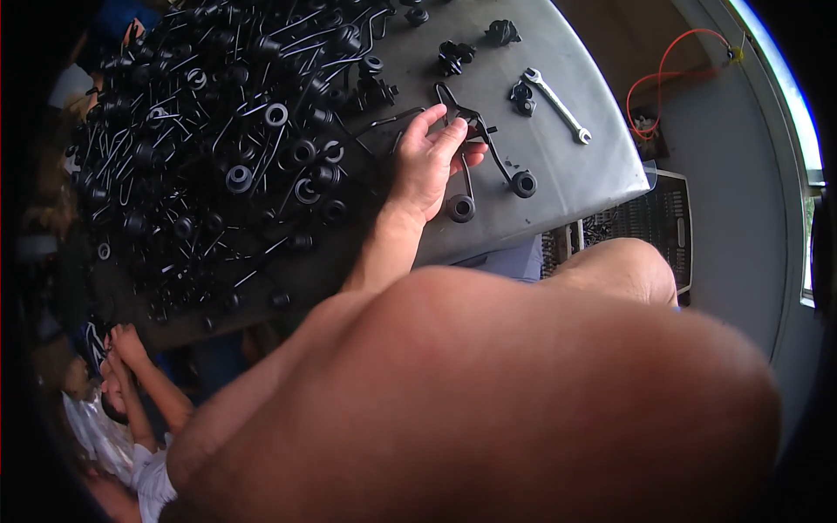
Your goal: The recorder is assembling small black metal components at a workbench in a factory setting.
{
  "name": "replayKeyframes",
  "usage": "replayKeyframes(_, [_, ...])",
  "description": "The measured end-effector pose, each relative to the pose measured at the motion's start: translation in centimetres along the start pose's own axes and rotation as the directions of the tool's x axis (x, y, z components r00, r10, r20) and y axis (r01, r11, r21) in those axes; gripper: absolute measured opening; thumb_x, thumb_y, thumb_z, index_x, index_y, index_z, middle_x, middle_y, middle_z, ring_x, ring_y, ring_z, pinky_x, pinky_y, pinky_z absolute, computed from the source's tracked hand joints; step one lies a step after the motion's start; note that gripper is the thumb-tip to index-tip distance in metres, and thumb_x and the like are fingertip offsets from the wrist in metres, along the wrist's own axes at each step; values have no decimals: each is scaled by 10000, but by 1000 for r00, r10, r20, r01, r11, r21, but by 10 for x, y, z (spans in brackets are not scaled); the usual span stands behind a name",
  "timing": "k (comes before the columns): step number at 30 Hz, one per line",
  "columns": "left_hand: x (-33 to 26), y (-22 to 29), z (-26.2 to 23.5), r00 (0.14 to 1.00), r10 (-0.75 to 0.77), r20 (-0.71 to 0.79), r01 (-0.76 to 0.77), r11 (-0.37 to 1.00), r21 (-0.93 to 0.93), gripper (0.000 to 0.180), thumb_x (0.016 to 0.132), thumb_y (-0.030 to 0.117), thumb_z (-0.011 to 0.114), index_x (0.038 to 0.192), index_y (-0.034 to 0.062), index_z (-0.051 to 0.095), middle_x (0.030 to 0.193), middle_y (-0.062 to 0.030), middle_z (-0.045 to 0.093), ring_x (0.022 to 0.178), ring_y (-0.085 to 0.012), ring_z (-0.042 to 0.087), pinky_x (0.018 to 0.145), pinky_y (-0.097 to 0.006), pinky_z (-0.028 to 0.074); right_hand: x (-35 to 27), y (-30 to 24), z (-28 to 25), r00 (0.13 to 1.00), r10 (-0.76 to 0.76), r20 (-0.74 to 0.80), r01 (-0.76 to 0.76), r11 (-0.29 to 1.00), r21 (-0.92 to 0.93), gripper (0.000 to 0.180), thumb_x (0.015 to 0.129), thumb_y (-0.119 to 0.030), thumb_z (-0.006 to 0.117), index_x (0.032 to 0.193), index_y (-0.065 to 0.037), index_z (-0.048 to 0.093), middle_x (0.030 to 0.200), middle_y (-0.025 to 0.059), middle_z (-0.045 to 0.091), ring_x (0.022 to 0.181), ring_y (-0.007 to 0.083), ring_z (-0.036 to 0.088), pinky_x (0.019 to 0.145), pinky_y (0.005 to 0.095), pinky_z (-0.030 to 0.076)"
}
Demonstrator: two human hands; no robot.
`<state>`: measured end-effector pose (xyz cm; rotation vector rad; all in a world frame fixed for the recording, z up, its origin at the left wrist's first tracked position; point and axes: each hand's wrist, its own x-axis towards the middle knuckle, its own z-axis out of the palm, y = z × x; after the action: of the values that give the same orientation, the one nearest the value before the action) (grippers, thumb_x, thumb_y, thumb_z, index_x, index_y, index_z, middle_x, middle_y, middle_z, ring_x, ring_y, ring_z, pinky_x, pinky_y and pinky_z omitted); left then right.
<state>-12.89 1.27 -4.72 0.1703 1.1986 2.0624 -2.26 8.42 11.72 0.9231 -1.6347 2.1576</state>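
Note:
My left hand (427, 166) reaches over the grey table, its thumb and fingers closed around a black bent-rod bracket (493, 150). The bracket has a looped upper end and two legs, each ending at a round black bushing (523, 183). Beyond it, to the right, lie a silver open-end wrench (558, 106) and a small black clamp-like part (522, 98). My right hand does not show; a large, blurred bare arm (523, 392) fills the near part of the view and hides what is below it.
A dense heap of black rods and bushings (235, 131) covers the table's left side. More black parts (455, 57) lie at the far side. A crate of small pieces (671, 209) stands below the table's right edge. An orange hose (660, 74) hangs beyond; another person (144, 392) is at lower left.

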Motion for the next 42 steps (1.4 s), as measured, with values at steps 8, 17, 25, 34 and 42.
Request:
replayKeyframes(8, [2,-4,-4,1000,2,13,-2,1000,-20,523,936,167,593,1349,-11,327,1050,-136,620,877,-278,651,757,-368,539,0,1,-14,1000,15,-1,-15,1000,14,173,834,-90,698,740,5,587,716,137,601,593,191,551,552,259,453])
replayKeyframes(17, [-3,3,-3,1000,21,-15,-21,999,-43,489,928,139,586,1330,-29,363,1030,-121,613,839,-204,653,739,-331,541,9,16,-41,965,116,-237,-175,953,-246,146,877,-113,672,795,0,628,722,99,614,612,145,558,586,249,465])
replayKeyframes(25, [1,-1,-3,1000,10,6,-10,1000,-26,507,940,155,572,1350,-21,332,1063,-146,616,855,-238,651,760,-353,543,-68,83,-201,570,291,-768,-787,-73,-612,374,774,-333,718,939,0,683,903,173,689,856,290,672,774,370,523])
replayKeyframes(34, [1,0,-2,1000,4,-3,-4,999,49,537,925,127,592,1366,-10,320,1046,-130,625,845,-213,645,755,-345,545,-52,97,-192,632,359,-687,-705,-103,-702,280,723,-228,732,887,-33,616,892,157,651,878,325,632,764,409,500])
replayKeyframes(42, [0,0,-3,1000,-9,-10,9,998,56,534,923,128,592,1368,-14,333,1031,-120,620,833,-203,637,742,-337,544,-66,95,-168,881,287,-375,-414,85,-906,153,768,-19,615,919,-41,615,890,153,624,872,357,589,756,407,487])
